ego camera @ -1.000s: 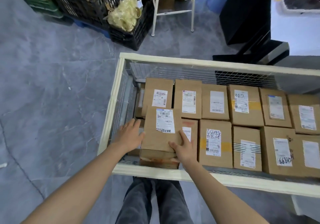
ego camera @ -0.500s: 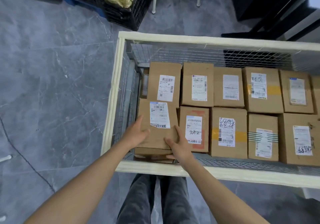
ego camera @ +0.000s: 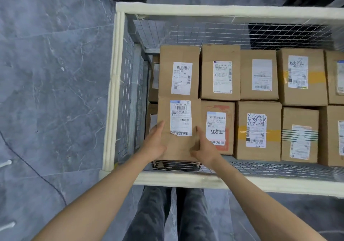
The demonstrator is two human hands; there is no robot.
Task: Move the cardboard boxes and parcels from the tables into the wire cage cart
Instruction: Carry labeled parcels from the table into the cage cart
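Box [ego camera: 164, 114] sits lower in cart [ego camera: 204, 10]; left hand [ego camera: 155, 144], right hand [ego camera: 204, 149] grip it.

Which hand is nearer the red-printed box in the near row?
Right. The right hand is beside the red-printed box, gripping the held box at its right edge; the left hand holds its left edge.
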